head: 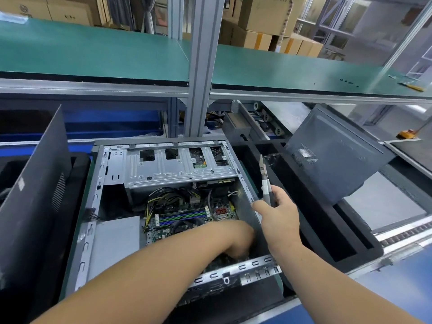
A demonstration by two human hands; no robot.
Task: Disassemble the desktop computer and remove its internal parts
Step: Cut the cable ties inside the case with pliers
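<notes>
Hands: left (238, 242) deep inside computer case (98, 190), grip unclear; right (279, 215) gripping cutters (265, 181)

Left hand (240, 242) reaching low, fingers hidden — right hand (278, 213) raised, gripping.

Open computer case (163, 206), both hands at work
Left hand (236, 242) reaches down inside by the motherboard (191, 216); right hand (278, 213) holds pliers (265, 183) upright above the case's edge.
</notes>
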